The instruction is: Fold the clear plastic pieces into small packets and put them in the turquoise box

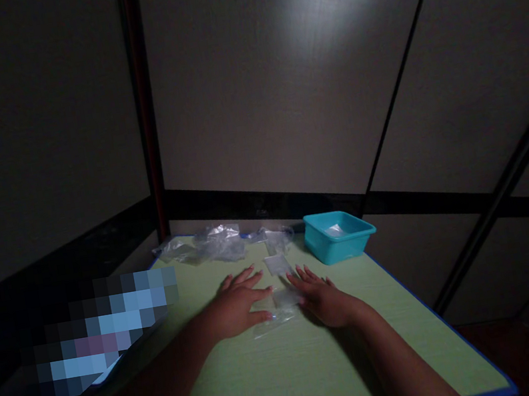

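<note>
On the green table lies a clear plastic bag (286,298), flat, between my two hands. My left hand (239,302) is at its left with fingers spread, and nothing is in its grasp. At the bag's right edge is my right hand (320,295), fingers stretched out; its thumb side seems to touch the plastic. A small pale, flat packet or folded piece of plastic (278,264) lies just beyond the fingertips. Behind it rests another crumpled clear bag (279,239). What the flat bag holds, if anything, is too dim to tell.
A turquoise plastic basin (341,246) stands at the table's back right, with something whitish inside. Several crumpled clear bags (218,243) lie along the back left edge. The table (256,388) has a blue rim and stands near wall panels. A blurred blue patch covers the left side.
</note>
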The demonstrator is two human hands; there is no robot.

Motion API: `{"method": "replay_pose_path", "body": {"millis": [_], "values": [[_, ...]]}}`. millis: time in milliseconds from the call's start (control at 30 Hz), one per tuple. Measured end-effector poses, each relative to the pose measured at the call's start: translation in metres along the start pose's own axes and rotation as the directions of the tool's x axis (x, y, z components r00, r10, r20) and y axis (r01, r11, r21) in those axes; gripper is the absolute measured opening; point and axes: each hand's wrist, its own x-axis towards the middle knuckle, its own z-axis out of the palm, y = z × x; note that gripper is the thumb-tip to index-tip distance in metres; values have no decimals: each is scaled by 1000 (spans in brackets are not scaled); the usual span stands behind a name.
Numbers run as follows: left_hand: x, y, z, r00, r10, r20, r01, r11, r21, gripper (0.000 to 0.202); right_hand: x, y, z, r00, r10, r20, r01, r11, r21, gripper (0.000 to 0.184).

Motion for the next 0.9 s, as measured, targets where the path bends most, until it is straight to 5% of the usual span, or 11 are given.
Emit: {"method": "replay_pose_path", "body": {"millis": [267, 433, 733, 833, 900], "values": [[1, -3, 5, 996, 22, 84, -15, 997, -81, 56, 6, 10, 3, 980, -32, -197, 66, 983, 172, 50], [0, -1, 3, 995, 33, 90, -23, 994, -110, 56, 15, 21, 8, 924, 70, -377, 54, 950, 308, 53], [-1, -2, 2, 994, 73, 80, -63, 991, -116, 43, 14, 46, -9, 631, 354, -691, -85, 916, 391, 67], [2, -4, 3, 998, 57, -41, -60, 995, -83, 37, 10, 47, -16, 509, 318, -800, -133, 947, 292, 69], [4, -3, 2, 985, 39, -170, -49, 997, -52, 30, 9, 44, -17, 489, 261, -832, -143, 965, 219, 66]]}}
